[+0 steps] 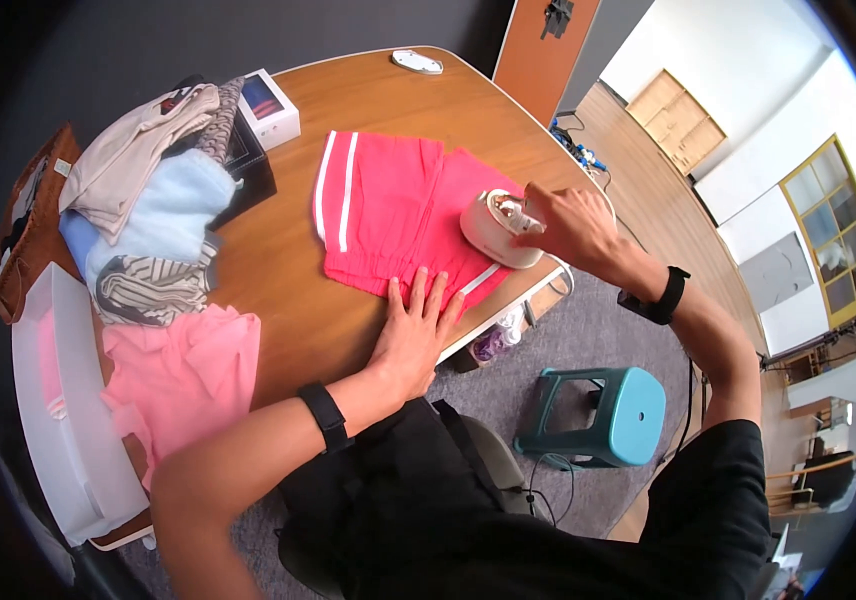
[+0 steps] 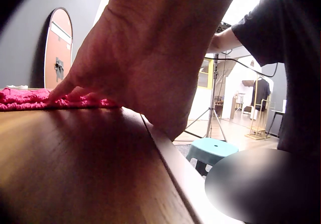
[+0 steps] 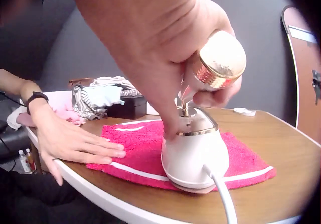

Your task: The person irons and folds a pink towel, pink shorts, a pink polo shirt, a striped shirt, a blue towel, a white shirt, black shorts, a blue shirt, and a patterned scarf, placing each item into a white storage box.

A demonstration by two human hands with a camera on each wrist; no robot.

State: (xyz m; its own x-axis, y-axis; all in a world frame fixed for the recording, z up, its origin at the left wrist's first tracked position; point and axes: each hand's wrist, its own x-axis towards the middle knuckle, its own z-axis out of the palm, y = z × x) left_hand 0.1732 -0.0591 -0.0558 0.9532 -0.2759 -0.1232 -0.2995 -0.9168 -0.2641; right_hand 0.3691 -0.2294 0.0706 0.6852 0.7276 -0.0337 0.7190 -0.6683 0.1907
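Observation:
Bright pink shorts [image 1: 388,200] with white side stripes lie flat on the wooden table. My right hand [image 1: 573,228] grips the handle of a white iron [image 3: 193,156] with gold trim, whose base rests on the shorts near the table edge. A white cord leaves the iron's back in the right wrist view. With fingers spread and straight, my left hand [image 1: 410,335] presses on the shorts beside the gathered waistband [image 1: 358,272]. From the left wrist view, the left fingertips reach onto the pink cloth [image 2: 30,99], while the palm is over the table edge.
Folded clothes [image 1: 153,210] are piled at the left by a white box [image 1: 270,112]. A pink garment [image 1: 193,370] lies beside a white bin [image 1: 78,430]. A white oval stand [image 1: 417,62] sits at the far edge. On the floor stands a teal stool [image 1: 638,415].

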